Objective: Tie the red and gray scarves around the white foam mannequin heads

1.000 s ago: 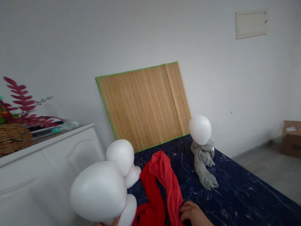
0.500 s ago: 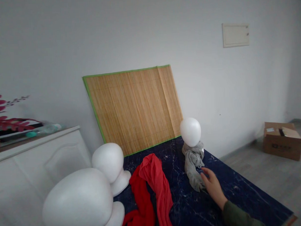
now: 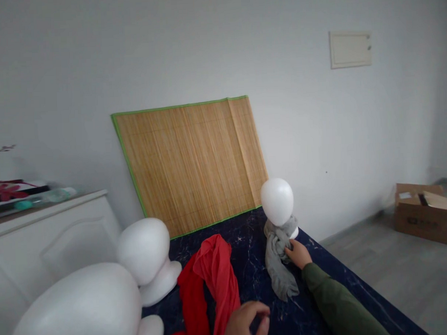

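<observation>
My right hand (image 3: 298, 253), in a green sleeve, reaches across the dark blue marbled table (image 3: 347, 285) and closes its fingers on the grey scarf (image 3: 277, 268). That scarf is wrapped round the neck of the far white foam head (image 3: 277, 201). My left hand (image 3: 247, 324) hovers at the bottom centre, fingers loosely curled and apart, with nothing in them, right beside the red scarf (image 3: 212, 270) that lies heaped on the table. Two more white foam heads stand at the left, a near one (image 3: 78, 309) and a middle one (image 3: 144, 251).
A bamboo mat (image 3: 190, 159) with green edging leans on the wall behind the table. A white cabinet (image 3: 53, 232) with things on top stands at the left. On the grey floor at the right sits a cardboard box (image 3: 425, 212). A small wall panel (image 3: 350, 48) hangs high up.
My right hand left the red scarf, crossed the table and took hold of the grey scarf. My left hand let go of the near foam head and came in beside the red scarf.
</observation>
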The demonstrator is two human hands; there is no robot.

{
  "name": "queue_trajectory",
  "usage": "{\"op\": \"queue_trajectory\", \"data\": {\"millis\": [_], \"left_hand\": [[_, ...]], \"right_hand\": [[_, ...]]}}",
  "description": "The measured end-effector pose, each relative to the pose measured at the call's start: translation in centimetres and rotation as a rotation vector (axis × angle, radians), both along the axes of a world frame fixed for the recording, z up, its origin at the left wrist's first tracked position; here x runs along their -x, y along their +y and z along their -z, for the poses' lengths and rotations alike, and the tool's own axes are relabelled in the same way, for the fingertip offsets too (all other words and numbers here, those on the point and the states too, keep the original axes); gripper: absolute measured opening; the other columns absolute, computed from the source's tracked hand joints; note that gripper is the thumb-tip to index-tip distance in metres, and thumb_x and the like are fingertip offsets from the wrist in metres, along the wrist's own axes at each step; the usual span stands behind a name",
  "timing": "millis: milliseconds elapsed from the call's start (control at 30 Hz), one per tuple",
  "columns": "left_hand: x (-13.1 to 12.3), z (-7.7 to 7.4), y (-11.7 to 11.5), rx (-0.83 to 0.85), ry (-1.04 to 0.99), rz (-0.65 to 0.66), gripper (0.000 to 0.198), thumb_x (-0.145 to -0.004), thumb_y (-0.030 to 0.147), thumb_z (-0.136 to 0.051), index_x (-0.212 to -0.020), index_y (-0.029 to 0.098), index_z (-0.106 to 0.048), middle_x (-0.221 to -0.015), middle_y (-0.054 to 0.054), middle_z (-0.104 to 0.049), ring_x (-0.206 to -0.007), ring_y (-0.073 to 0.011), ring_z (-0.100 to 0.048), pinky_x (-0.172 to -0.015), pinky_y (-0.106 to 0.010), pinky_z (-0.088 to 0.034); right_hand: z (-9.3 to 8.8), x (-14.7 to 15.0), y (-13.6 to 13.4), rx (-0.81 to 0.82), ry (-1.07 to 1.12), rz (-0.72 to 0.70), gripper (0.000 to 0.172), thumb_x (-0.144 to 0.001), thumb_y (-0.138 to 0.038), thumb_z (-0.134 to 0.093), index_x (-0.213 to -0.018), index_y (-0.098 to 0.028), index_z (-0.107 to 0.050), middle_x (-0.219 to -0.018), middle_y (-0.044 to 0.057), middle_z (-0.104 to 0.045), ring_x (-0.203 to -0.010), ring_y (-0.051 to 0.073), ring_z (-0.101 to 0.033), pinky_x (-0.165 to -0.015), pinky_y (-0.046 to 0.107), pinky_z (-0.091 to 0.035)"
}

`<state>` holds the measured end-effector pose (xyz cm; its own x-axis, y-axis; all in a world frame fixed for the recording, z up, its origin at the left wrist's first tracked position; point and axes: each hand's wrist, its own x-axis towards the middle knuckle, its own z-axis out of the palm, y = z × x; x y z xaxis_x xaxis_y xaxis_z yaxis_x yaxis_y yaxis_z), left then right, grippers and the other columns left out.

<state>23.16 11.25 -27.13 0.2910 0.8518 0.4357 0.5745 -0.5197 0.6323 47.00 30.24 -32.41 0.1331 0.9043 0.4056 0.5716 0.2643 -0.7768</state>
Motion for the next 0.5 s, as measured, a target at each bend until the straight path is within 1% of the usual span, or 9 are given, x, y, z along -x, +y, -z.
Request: {"op": "queue_trajectory", "data": {"millis": [67,100,133,200,267,300,367,433,500], "left_hand": [[-3.3,-1.2,3.9,0.178,-0.100,-0.050,0.030,-0.080,0.038,-0.042,-0.092,0.022,-0.063,-0.089,-0.004,-0.068,-0.083,-0.0170,-0.061,-0.076,-0.026,-0.047],[-4.8,-1.5,6.1,0.290,-0.152,-0.068,0.034,-0.081,0.040,-0.041,-0.097,0.019,-0.062,-0.095,-0.006,-0.067,-0.087,-0.0174,-0.061,-0.079,-0.025,-0.046],[-6.2,-1.5,8.4,0.329,-0.167,-0.097,0.038,-0.082,0.040,-0.039,-0.103,0.015,-0.059,-0.101,-0.008,-0.066,-0.093,-0.0177,-0.059,-0.082,-0.026,-0.045],[-8.5,-0.9,13.0,0.378,-0.175,-0.167,0.042,-0.082,0.039,-0.041,-0.109,0.009,-0.054,-0.109,-0.013,-0.061,-0.102,-0.0201,-0.055,-0.088,-0.029,-0.042],[-10.1,0.2,16.8,0.410,-0.168,-0.244,0.040,-0.080,0.038,-0.047,-0.106,0.008,-0.054,-0.108,-0.014,-0.060,-0.103,-0.0220,-0.054,-0.090,-0.036,-0.040],[-10.6,0.8,18.3,0.422,-0.163,-0.275,0.037,-0.079,0.037,-0.050,-0.103,0.009,-0.055,-0.106,-0.013,-0.060,-0.101,-0.0218,-0.055,-0.089,-0.039,-0.040],[-11.1,1.9,20.4,0.435,-0.151,-0.315,0.027,-0.079,0.035,-0.053,-0.093,0.012,-0.057,-0.099,-0.007,-0.061,-0.094,-0.0190,-0.056,-0.086,-0.041,-0.041],[-11.2,2.9,21.3,0.432,-0.143,-0.321,0.020,-0.080,0.032,-0.052,-0.083,0.013,-0.058,-0.089,-0.004,-0.062,-0.085,-0.0159,-0.057,-0.081,-0.039,-0.044],[-11.0,3.5,21.3,0.401,-0.152,-0.305,0.019,-0.080,0.030,-0.051,-0.076,0.013,-0.057,-0.081,-0.002,-0.060,-0.079,-0.0144,-0.056,-0.076,-0.036,-0.044]], "right_hand": [[-0.2,0.6,-0.8,-0.025,-0.011,-0.100,0.028,-0.069,-0.033,-0.053,-0.085,-0.013,-0.063,-0.086,0.013,-0.064,-0.084,0.026,-0.056,-0.081,0.038,-0.040],[-0.4,0.9,-1.2,-0.037,-0.013,-0.157,0.028,-0.069,-0.033,-0.054,-0.087,-0.014,-0.063,-0.089,0.012,-0.064,-0.088,0.026,-0.055,-0.084,0.038,-0.039],[-0.6,1.3,-1.5,-0.042,-0.012,-0.218,0.027,-0.068,-0.032,-0.055,-0.087,-0.015,-0.064,-0.090,0.011,-0.064,-0.089,0.025,-0.055,-0.085,0.036,-0.039],[-0.8,2.1,-2.0,-0.029,0.001,-0.340,0.021,-0.068,-0.027,-0.055,-0.083,-0.017,-0.065,-0.085,0.007,-0.066,-0.084,0.022,-0.058,-0.080,0.032,-0.042],[-0.6,2.7,-2.0,-0.002,0.043,-0.403,0.018,-0.069,-0.023,-0.052,-0.078,-0.018,-0.065,-0.080,0.004,-0.067,-0.078,0.019,-0.060,-0.074,0.028,-0.045],[-0.4,2.8,-1.8,0.010,0.075,-0.391,0.018,-0.069,-0.022,-0.050,-0.078,-0.018,-0.065,-0.079,0.004,-0.067,-0.077,0.018,-0.060,-0.073,0.027,-0.045],[0.2,2.7,-0.9,0.040,0.166,-0.283,0.022,-0.072,-0.024,-0.045,-0.080,-0.016,-0.063,-0.079,0.006,-0.066,-0.074,0.018,-0.061,-0.069,0.027,-0.047],[0.8,2.2,0.3,0.084,0.279,-0.117,0.031,-0.076,-0.028,-0.037,-0.090,-0.012,-0.059,-0.081,0.010,-0.064,-0.067,0.018,-0.061,-0.061,0.028,-0.048],[1.3,1.6,1.8,0.129,0.388,0.038,0.041,-0.079,-0.034,-0.030,-0.103,-0.009,-0.052,-0.085,0.013,-0.063,-0.059,0.017,-0.061,-0.052,0.027,-0.047]]}}
